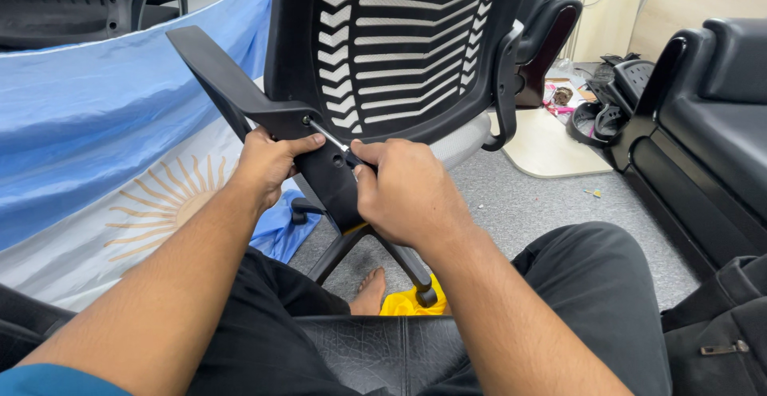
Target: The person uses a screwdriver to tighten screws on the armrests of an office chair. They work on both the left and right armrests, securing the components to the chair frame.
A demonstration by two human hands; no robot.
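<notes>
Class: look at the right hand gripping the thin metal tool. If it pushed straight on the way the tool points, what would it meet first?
The right hand would drive the thin metal tool into the black plastic chair-back bracket, at its screw hole; depth looks near contact.

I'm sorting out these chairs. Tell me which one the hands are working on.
The mesh-back chair in the middle: the left hand steadies its back bracket while the right hand drives a tool into it.
</notes>
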